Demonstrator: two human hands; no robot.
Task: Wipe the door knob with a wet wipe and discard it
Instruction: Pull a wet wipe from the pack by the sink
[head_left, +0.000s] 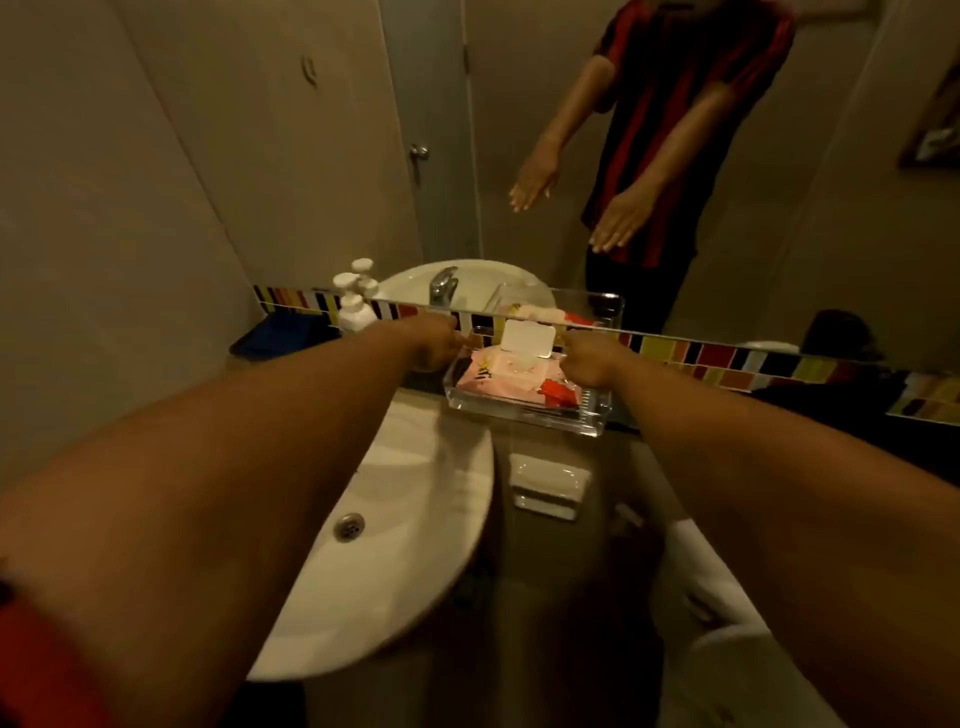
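- Head view: the left hand (435, 340) and right hand (589, 361) reach either side of a pink soft wet-wipe pack (511, 375), white flip lid raised, inside a clear rectangular plastic tray (524, 413) behind the white sink (410, 499).
- Whether either hand's fingers grasp anything cannot be told.
- The round metal door knob (418, 151) shows in the mirror, well apart.

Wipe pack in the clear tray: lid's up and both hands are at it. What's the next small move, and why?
Probably pinch a wipe from the opening and pull it up. The wipe pack sits in the clear tray with its white lid flipped open; the right hand is beside the opening, the left hand at the tray's other end. Neither hand visibly holds a wipe.
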